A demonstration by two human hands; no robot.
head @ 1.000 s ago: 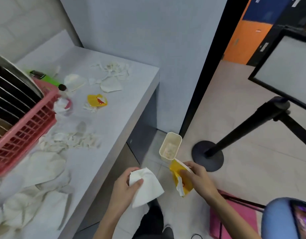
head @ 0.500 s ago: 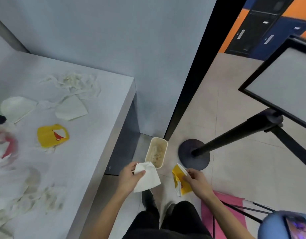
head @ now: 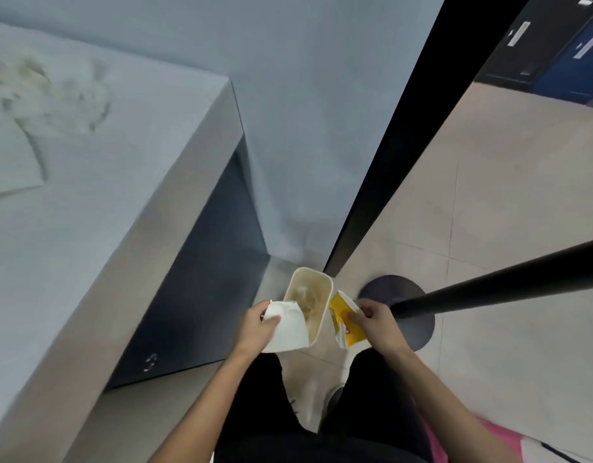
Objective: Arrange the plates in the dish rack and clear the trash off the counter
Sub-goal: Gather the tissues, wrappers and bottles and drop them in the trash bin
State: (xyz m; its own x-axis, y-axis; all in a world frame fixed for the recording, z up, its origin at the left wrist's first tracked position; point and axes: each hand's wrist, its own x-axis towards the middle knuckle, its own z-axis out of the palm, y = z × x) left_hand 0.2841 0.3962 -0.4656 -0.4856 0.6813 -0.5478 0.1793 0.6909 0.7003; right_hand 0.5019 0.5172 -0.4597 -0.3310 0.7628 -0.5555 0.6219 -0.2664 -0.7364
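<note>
Head view here, and we're looking straight down at both hands over the floor. Our left hand (head: 256,324) is pinched shut on a white paper napkin (head: 288,330), thumb on top, and the napkin hangs down and a bit over the near rim of the beige bin (head: 323,297). That bin sits right between the two hands, just ahead of them, with some crumpled paper already inside. Our right hand (head: 377,324) is closed around a yellow wrapper (head: 343,315), held just to the right of the bin's rim. Off to the left of the left hand is the grey counter (head: 97,212), with blurry torn paper scraps (head: 51,95) far up on it. Beyond the right hand stands a black stand base (head: 400,309).
</note>
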